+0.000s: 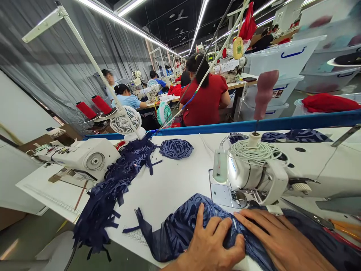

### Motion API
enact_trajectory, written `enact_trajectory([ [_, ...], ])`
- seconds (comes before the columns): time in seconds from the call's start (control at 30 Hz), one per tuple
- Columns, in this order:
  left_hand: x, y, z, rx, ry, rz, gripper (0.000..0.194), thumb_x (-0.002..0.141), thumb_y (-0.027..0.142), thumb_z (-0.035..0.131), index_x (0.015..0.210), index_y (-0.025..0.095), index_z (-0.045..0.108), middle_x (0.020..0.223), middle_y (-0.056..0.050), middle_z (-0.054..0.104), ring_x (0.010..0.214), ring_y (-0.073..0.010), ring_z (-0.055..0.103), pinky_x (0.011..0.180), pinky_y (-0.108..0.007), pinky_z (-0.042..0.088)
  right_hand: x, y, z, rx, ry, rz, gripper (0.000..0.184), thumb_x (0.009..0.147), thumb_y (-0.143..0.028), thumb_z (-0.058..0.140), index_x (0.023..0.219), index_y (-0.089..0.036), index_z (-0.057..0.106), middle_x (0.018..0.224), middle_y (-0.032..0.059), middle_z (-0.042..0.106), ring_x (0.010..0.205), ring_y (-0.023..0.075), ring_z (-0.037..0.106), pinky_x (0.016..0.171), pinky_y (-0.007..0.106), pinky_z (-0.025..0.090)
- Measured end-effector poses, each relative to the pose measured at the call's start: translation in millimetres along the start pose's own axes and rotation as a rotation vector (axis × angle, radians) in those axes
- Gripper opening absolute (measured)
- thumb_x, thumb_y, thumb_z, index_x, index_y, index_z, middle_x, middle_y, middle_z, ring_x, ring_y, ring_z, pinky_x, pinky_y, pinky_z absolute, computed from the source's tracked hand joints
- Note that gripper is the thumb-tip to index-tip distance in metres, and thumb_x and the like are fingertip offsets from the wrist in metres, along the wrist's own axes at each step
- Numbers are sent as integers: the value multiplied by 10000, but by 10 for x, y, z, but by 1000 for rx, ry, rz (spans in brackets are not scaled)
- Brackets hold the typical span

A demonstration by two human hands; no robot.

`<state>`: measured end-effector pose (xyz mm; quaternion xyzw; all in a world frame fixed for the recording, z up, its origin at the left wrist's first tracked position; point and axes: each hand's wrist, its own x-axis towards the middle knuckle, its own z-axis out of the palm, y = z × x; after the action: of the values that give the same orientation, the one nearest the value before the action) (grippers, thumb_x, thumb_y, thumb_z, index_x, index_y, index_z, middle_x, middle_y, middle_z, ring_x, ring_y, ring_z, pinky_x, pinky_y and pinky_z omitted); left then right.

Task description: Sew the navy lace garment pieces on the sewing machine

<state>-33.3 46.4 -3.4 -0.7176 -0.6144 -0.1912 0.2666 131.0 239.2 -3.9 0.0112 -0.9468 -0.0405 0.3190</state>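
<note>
Under both of my hands is a navy lace cup piece [180, 218] with a swirl pattern and a sheer strip trailing left. My left hand [214, 241] presses on it with one finger stretched out. Its thumb and other fingers are bent close together on a fold of the cloth. My right hand [276, 233] lies flat on the cloth's right part, fingers extended, close to the presser foot of the white sewing machine [254, 177]. More dark cloth [307, 229] shows beyond the right hand. What lies beneath my palms is hidden.
A heap of navy pieces [118, 180] runs down the table's left side, beside another sewing machine [96, 158]. One loose cup piece [176, 148] lies behind. Scissors with orange handles [344, 226] lie at the right. A small fan [125, 122] and co-workers are beyond.
</note>
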Motion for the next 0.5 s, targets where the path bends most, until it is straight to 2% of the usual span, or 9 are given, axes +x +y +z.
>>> enact_trajectory([
  [0.1,-2,-4,-18,-7,1,-14,807,842,902,492,1290,250,649,1278,-122,668,1113,-256,618,1236,-667,129,8,-13,12,-71,58,-38,544,801,-96,458,1287,-225,665,1206,24,737,984,188,687,833,338,502],
  [0.2,-19,-12,-7,-26,-18,-12,796,857,888,495,1312,252,645,1309,-125,657,1139,-258,610,1237,-671,124,45,-33,-31,-79,44,-54,604,748,-107,460,1295,-253,672,1213,1,734,997,180,692,850,337,514],
  [0.33,-43,-1,-22,-46,-65,-19,723,902,829,514,1316,251,645,1359,-128,639,1167,-257,599,1238,-681,131,133,-53,-121,-124,43,-95,659,677,-96,456,1256,-303,695,1176,-18,743,938,178,710,758,342,535],
  [0.43,-18,13,-115,-92,-95,-55,644,960,746,514,1329,230,622,1359,-124,635,1178,-248,599,1240,-670,173,154,-6,-170,-65,44,-73,556,804,-104,445,1277,-282,677,1193,-14,735,982,143,696,813,289,529],
  [0.5,53,-9,-198,-160,-143,-100,542,989,675,531,1288,232,623,1318,-105,652,1169,-245,612,1227,-644,258,122,63,-172,-52,55,-19,477,896,-141,429,1284,-280,669,1143,0,743,946,162,689,833,309,514],
])
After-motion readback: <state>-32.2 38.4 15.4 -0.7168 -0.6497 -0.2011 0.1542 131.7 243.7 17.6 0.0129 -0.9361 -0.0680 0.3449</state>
